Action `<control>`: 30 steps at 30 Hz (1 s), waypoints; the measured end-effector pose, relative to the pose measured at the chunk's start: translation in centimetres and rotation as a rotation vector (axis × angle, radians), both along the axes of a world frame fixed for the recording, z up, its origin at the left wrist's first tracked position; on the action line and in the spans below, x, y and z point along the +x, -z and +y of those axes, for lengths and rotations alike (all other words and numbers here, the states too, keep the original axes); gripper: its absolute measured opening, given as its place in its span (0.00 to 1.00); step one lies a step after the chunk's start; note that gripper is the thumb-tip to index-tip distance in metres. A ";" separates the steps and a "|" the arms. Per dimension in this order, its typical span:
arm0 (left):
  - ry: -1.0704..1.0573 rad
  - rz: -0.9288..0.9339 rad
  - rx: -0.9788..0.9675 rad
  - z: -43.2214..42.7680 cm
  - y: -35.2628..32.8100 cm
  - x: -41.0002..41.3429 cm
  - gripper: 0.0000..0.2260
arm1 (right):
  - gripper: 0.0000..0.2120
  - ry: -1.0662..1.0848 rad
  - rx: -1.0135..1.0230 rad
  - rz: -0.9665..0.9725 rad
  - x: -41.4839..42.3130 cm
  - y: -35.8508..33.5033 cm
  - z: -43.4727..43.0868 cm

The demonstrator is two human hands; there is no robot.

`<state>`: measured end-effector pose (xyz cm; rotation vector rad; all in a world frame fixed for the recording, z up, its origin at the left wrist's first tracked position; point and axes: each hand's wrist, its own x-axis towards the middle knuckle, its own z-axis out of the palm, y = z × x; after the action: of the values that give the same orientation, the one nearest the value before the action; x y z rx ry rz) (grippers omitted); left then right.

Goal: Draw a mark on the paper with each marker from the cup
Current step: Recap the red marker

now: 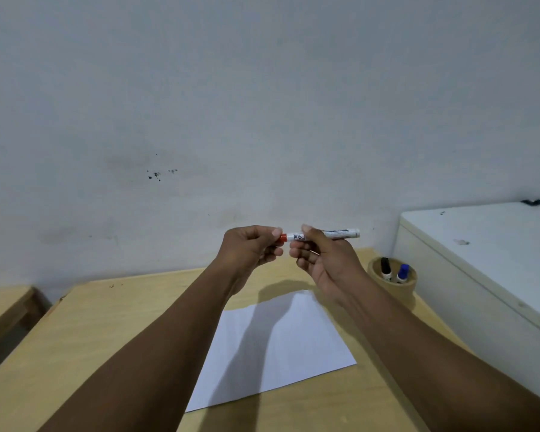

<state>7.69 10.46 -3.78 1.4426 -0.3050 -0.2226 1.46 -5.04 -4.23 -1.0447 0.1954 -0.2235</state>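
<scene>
Here, the red marker [323, 235] lies level in the air above the far edge of the tabletop [85, 322], white barrel pointing to 3 o'clock and red cap to 9 o'clock. Your right hand [325, 260] has its fingers clenched on the barrel; your left hand [250, 247] pinches the red cap [283, 237] between thumb and fingers. Below your wrists, at 6 o'clock from the marker, the white paper [275, 347] lies flat on the tabletop, unmarked where it shows and partly shaded by your arms. At 4 o'clock from the marker, near the paper's far right corner, the round cup [392, 280] stands upright holding a black marker [386, 268] and a blue marker [402, 273], caps up. A white cabinet [487, 260] stands just beside the tabletop at 3 o'clock.
</scene>
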 end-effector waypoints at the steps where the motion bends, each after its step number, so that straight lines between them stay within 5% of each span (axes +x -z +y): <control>1: -0.012 -0.023 0.020 -0.4 -0.2 0.1 0.05 | 0.09 -0.006 0.011 0.001 -0.1 -0.1 -0.3; 8: -0.141 -0.247 0.140 -3.7 -2.9 0.7 0.06 | 0.22 0.111 -0.206 0.277 -1.7 -1.2 -2.6; 12: -0.123 -0.345 0.238 -5.6 -3.8 1.2 0.06 | 0.16 0.275 -0.462 0.273 -3.1 -3.2 -6.0; 24: 0.053 -0.550 0.490 -12.5 -3.5 -0.9 0.02 | 0.07 0.463 -0.579 0.297 -4.8 -2.9 -13.8; 30: 0.168 -0.530 0.616 -14.1 -2.6 -1.4 0.12 | 0.09 0.444 -0.621 0.309 -4.5 -1.7 -13.7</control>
<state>6.29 -3.66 -1.18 2.0817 -0.8465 -0.0627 -3.08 -18.77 -2.50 -1.6467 0.6706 -0.5467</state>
